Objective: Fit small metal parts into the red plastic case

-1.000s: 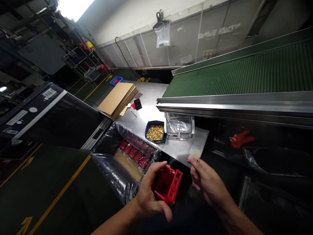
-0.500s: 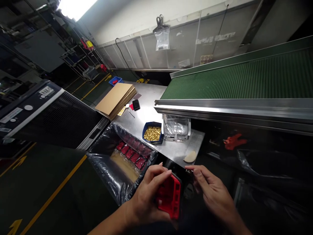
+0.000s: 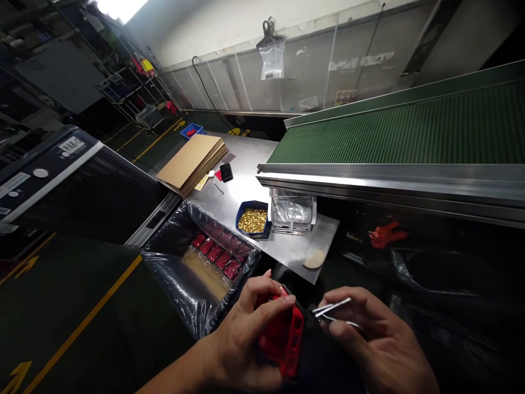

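Metal-topped counter (image 3: 246, 186) in a dim workshop, seen beyond both hands, with a green ribbed conveyor belt (image 3: 369, 137) sloping over its right side. Closest to the viewer, the left hand (image 3: 241, 334) grips a red plastic housing (image 3: 294, 345), thumb and fingers wrapped around it and the hollow side partly covered by them. To its right, the right hand (image 3: 377, 339) pinches silver nail clippers (image 3: 330, 311) between thumb and fingers; the metal arms spread in a narrow V, and the tip lies near the housing's right edge.

Just beyond and to the left of the left hand stands a box lined with black plastic film (image 3: 168, 290); a row of wrapped red parts (image 3: 215, 253) lies along its far side. Beyond the left hand, on the counter, a blue bin (image 3: 252, 203) holds small gold-coloured pieces (image 3: 251, 220), with a clear tray (image 3: 315, 210) of plastic bags (image 3: 292, 210) beside it. Nearer the right hand, a pale, rounded flat piece (image 3: 314, 259) rests at the counter's corner. Farther from the left hand lie a stack of cardboard sheets (image 3: 192, 158) and a small black square object (image 3: 226, 172). High beyond both hands, a black clip (image 3: 268, 35) holds a transparent bag (image 3: 272, 59) against the panel.
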A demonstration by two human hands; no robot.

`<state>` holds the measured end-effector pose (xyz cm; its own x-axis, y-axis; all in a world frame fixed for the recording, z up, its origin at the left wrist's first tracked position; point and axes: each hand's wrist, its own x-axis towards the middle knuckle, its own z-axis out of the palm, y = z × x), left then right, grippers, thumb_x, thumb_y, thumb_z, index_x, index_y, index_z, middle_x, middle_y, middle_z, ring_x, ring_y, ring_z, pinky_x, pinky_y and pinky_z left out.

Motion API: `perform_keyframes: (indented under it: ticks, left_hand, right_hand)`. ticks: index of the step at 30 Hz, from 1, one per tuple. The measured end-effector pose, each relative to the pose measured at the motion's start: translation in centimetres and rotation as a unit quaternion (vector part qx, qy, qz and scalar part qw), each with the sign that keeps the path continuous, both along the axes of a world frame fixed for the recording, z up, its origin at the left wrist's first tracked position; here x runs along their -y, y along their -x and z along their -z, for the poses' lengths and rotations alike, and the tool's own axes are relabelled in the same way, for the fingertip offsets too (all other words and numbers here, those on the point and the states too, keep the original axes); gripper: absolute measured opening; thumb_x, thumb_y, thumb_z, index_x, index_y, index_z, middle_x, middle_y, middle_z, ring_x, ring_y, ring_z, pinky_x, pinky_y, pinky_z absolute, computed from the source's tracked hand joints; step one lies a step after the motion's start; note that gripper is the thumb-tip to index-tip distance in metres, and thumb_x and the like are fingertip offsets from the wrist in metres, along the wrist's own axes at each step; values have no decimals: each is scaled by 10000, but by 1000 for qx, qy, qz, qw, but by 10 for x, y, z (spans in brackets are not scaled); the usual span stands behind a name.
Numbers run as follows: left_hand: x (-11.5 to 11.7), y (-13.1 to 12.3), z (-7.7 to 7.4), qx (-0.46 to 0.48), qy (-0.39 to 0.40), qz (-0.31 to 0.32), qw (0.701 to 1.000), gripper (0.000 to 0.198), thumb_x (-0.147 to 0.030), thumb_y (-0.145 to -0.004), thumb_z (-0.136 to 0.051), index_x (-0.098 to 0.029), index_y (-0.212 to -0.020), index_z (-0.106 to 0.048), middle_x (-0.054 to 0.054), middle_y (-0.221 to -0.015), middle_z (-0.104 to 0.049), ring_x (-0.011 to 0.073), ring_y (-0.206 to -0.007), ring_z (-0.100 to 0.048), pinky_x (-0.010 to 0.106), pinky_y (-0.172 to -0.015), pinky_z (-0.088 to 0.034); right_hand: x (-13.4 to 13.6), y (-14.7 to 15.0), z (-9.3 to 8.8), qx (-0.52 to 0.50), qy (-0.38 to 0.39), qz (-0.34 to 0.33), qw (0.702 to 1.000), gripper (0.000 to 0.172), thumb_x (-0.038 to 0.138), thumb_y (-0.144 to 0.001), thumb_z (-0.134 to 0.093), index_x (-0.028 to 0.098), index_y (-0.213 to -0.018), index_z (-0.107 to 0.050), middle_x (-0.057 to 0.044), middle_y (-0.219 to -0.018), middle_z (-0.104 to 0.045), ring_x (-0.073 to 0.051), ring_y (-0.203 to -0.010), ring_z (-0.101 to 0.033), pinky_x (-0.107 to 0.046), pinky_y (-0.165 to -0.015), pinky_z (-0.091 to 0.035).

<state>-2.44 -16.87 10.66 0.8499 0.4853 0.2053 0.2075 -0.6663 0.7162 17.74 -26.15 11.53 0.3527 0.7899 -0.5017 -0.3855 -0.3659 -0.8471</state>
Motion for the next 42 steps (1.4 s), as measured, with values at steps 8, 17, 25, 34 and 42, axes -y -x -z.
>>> perform_keyframes:
  ticks: [8, 17, 25, 34, 42]
  left_hand:
    - [2, -2, -3, -1, 9, 8, 1000, 953, -383, -656, -846, -225, -1464, -366, 123, -1263, -410, 317, -1247, -452, 503, -1226, -245]
    - [5, -1, -2, -4, 15, 5, 1000, 938, -367, -657, -842, -233, -1457, -372, 125, -1265, -412, 320, -1248, -454, 513, -1223, -249]
    - [19, 3, 6, 62, 248, -62, 965, 945, -381, -514, -959, -283, -1306, -453, 127, -1329, -480, 361, -1271, -467, 497, -1091, -405]
    - [38, 27, 37, -15, 608, -162, 777, 718, -709, -878, -522, -172, -1354, -509, 118, -1027, -622, 214, -938, -619, 361, -868, -462]
    - [26, 31, 54, 13, 407, -265, 874, 538, -592, -883, -591, -120, -628, -552, 32, -620, -497, 120, -592, -433, 243, -575, -320]
  right_hand:
    - [3, 5, -2, 18, -30, 4, 999, 396, 534, -697, -759, 197, -878, -657, -73, -947, -700, -183, -849, -690, -215, -796, -557]
    - [7, 7, 0, 12, -11, 5, 1000, 402, 549, -697, -760, 197, -865, -665, -69, -916, -708, -153, -760, -675, -187, -717, -546]
    - [7, 0, 26, -35, -20, 7, 999, 468, 582, -753, -723, 178, -953, -595, -84, -884, -691, -153, -777, -687, -175, -732, -550]
    - [1, 2, 50, -36, -43, -36, 998, 504, 579, -772, -711, 157, -1016, -584, -42, -779, -614, -103, -699, -567, -190, -664, -490]
    - [-13, 6, 62, -44, -35, -119, 991, 575, 630, -735, -716, 135, -945, -511, -86, -831, -644, -143, -736, -603, -245, -658, -491]
